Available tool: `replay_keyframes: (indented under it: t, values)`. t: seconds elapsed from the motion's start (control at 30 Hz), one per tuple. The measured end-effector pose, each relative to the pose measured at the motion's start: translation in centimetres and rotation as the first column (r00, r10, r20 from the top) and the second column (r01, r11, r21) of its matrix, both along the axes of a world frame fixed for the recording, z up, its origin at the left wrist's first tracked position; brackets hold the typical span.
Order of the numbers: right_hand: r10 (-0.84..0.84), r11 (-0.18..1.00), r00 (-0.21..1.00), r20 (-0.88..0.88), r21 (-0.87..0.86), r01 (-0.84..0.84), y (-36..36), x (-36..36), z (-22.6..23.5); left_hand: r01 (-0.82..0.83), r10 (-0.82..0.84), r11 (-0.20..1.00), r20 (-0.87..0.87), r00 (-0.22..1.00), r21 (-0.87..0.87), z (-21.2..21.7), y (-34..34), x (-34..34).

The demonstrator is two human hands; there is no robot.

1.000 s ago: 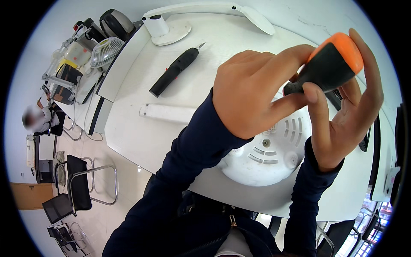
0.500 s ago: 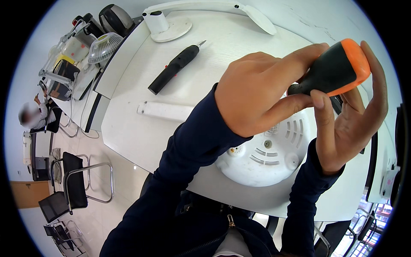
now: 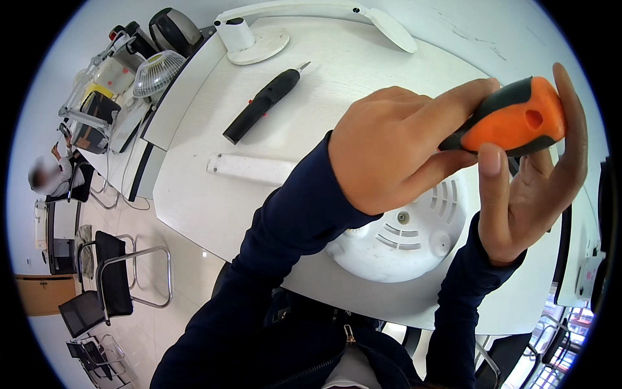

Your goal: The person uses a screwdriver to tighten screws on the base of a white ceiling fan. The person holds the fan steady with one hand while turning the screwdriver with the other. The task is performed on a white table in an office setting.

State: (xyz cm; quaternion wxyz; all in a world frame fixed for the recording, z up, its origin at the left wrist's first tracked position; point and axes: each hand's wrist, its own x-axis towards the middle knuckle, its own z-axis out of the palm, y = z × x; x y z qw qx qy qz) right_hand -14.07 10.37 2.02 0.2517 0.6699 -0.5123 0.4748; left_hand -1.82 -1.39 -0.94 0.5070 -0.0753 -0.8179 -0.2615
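A screwdriver with a thick orange and dark-green handle is held up at the right, over the desk. My left hand pinches its narrow end between thumb and forefinger; the shaft is hidden. Around the handle curl the fingers of my right hand, the thumb at its underside and a finger along the butt end. Below the hands lies a round white plastic base with vent slots and round feet, partly covered by my left hand and sleeve. A black cordless screwdriver rests on the desk to the left, touched by neither hand.
On the white desk lies a long white bar, its right end behind my sleeve. A white desk lamp stands at the back. A side table holds a kettle and a fan. Chairs and a seated person are farther left.
The screwdriver handle has turned about its length, so its orange side with a hole now faces me instead of the dark side. Both hands have shifted slightly.
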Motion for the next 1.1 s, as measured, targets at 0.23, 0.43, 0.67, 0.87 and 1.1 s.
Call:
replay_keyframes:
  t: [0.23, 0.43, 0.67, 0.87, 1.1]
  values:
    - [-0.061, 0.997, 0.997, -0.052, -0.042, 0.059, 0.0, -0.6, -0.6, -0.089, 0.089, 0.995, -0.005, 0.996, -0.033, 0.0, 0.4, -0.2]
    - [-0.091, 0.992, 0.991, -0.103, -0.092, 0.082, -0.5, 0.3, -0.6, -0.232, 0.229, 0.972, -0.062, 0.972, -0.047, 0.2, 1.0, 0.3]
    - [-0.091, 0.988, 0.991, -0.099, -0.132, 0.078, -0.7, 0.2, -0.8, -0.101, 0.103, 0.993, 0.028, 0.994, -0.058, 0.4, 0.4, 0.1]
    - [-0.011, 0.999, 0.998, -0.069, -0.037, 0.008, 0.0, 0.1, -0.2, -0.014, 0.016, 1.0, 0.157, 0.988, -0.012, 1.2, 0.5, 0.9]
    - [-0.009, 1.0, 0.994, -0.111, 0.002, 0.009, 0.6, -0.8, -0.3, -0.134, 0.141, 0.983, 0.048, 0.989, -0.127, 1.4, 0.6, 1.0]
